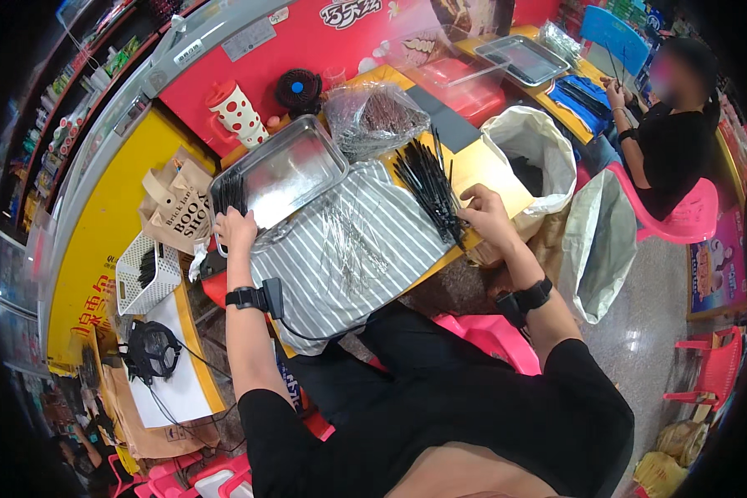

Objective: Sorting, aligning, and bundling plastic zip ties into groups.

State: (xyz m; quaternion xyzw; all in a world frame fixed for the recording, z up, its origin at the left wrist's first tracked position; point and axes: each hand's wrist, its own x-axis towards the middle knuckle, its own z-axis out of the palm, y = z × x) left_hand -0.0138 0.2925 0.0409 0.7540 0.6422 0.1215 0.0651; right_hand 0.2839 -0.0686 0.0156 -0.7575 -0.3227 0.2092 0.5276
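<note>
My left hand (237,227) is at the near left corner of a metal tray (295,170). Its fingers are closed about the near ends of a bundle of thin black sticks (231,192) in the tray. On the right, my right hand (486,216) has its fingertips pinched together beside a larger pile of black sticks (427,187). Whatever lies between those fingertips is too small to make out. Between my hands, thin clear strips (353,241) are spread over a grey-and-white striped cloth (390,207).
Behind the cloth sit a clear plastic bag of dark pieces (378,116), a black fan (298,88) and a red-and-white dotted cup (239,114). A white basket (145,274) stands left. Open white sacks (548,137) stand right. Another person (676,124) sits at the far right.
</note>
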